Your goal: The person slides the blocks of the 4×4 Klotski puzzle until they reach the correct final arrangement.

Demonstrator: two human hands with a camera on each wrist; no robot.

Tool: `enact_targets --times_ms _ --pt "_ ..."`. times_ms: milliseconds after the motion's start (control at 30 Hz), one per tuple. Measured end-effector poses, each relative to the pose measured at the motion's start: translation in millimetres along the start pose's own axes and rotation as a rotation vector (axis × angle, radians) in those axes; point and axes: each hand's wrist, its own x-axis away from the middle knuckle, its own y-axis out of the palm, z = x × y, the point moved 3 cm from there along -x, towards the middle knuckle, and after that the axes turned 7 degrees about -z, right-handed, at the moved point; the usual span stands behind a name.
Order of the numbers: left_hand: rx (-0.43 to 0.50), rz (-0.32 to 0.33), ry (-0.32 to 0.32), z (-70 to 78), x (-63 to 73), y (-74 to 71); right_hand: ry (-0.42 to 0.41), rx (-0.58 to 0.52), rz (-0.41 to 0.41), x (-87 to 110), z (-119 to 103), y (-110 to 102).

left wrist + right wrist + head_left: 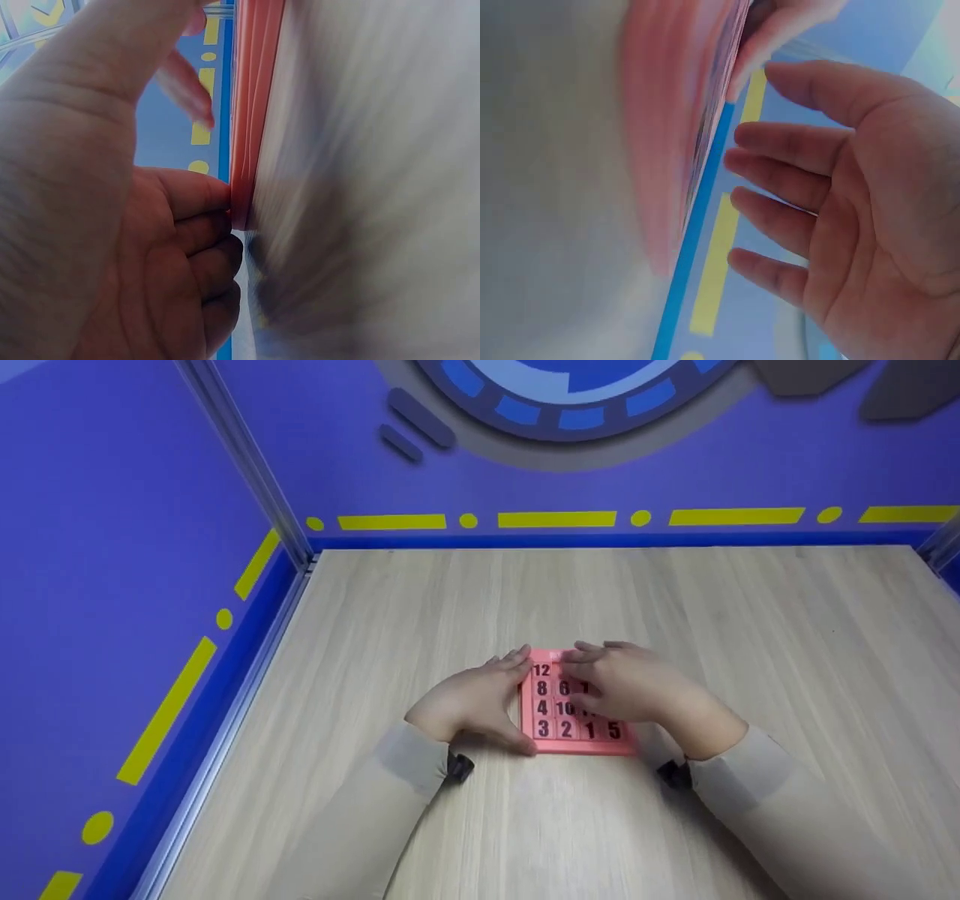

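"What is placed along the far edge of the tabletop (420, 607)?"
"A purple wall (750, 472), printed with a round emblem (547, 426) and yellow bars (556, 519)."
"And on the left?"
"Another panel (97, 570), joined at the far corner by a metal post (240, 444)."

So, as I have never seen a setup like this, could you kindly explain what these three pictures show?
There is no robot here, only a person's two bare hands, the left hand and the right hand. The wide picture comes from a camera worn on the head, looking forward and down. The other two come from cameras on the wrists, each showing that hand's work close up. On the wood-grain table lies a pink frame with numbered tiles. The left hand holds the frame's left side, its thumb at the near corner. The right hand is over the tiles, its fingers apart, holding nothing.
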Motion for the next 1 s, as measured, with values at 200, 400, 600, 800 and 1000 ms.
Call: enact_targets --times_ms 200,400,600,800,1000 --pt "-0.017 -0.021 -0.015 1.2 -2.8 3.7 -0.044 -0.107 -0.120 -14.5 -12.7 8.6" --pt "-0.022 -0.022 -0.007 5.2 -4.7 2.1 0.014 -0.142 -0.174 -11.1 -4.4 11.4" --pt "-0.019 -0.014 -0.011 1.7 -3.5 1.0 0.027 -0.135 -0.161 -12.6 -1.8 6.6" --pt "-0.007 -0.010 -0.009 -0.8 -2.5 -0.6 0.074 -0.096 -0.179 -10.4 -2.4 0.1" --pt "-0.009 -0.009 -0.007 -0.5 -2.9 -0.2 0.097 -0.036 -0.180 -6.6 -8.1 -1.9"
